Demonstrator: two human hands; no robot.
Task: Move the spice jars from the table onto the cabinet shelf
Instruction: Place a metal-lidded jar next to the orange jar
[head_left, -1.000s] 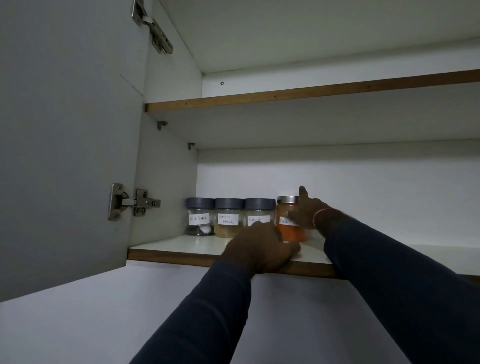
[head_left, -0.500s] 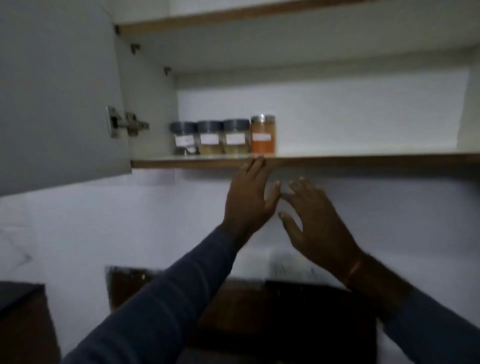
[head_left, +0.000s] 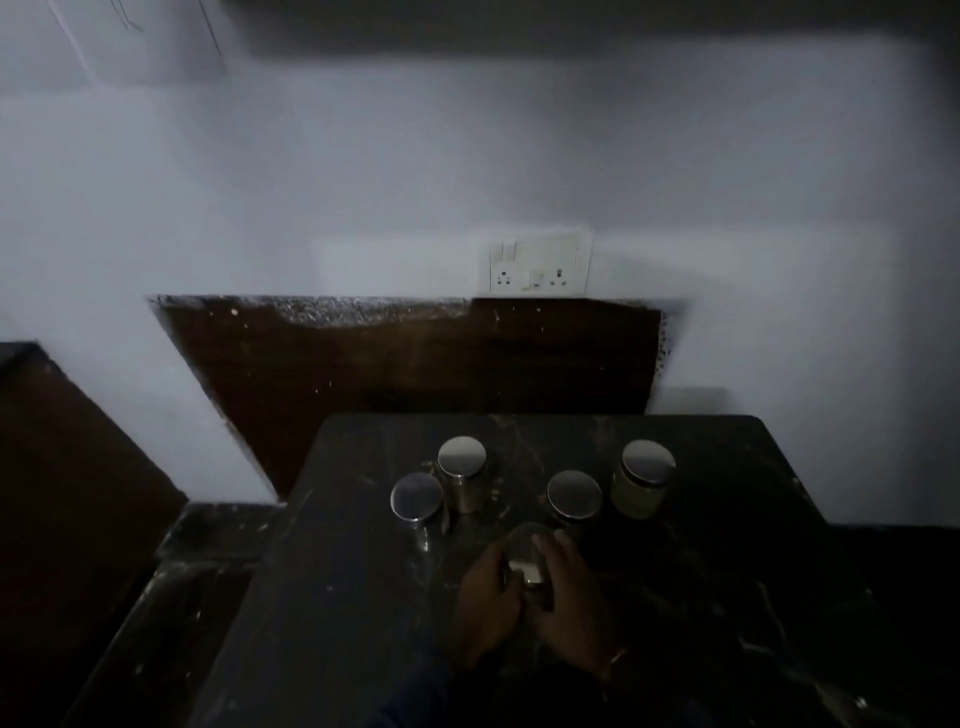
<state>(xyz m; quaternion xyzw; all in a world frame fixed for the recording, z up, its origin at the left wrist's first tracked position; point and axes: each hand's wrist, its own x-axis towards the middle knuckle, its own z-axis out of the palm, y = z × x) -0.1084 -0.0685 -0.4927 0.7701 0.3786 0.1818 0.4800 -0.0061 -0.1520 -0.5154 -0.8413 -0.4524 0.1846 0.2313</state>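
1. Both hands are closing around one spice jar (head_left: 525, 556) on the dark surface (head_left: 343, 597): the left hand (head_left: 485, 605) is cupping its left side and the right hand (head_left: 569, 608) is wrapping its right side, fingers curled against the glass.
2. Between the two palms, a pale label on the held jar is showing; the jar's contents are too dim to make out.
3. Just beyond the hands, four more metal-lidded jars are standing upright on the surface: one (head_left: 416, 498) ahead and to the left, another (head_left: 462, 457) behind it, a third (head_left: 574, 495) directly ahead of the right hand, and a fourth (head_left: 647, 470) with pale contents farther right.
4. Well beyond the jars, a white socket plate (head_left: 540, 267) is sitting on the wall (head_left: 311, 182) above a dark wooden panel (head_left: 415, 353).
5. A thin band is circling the right wrist.
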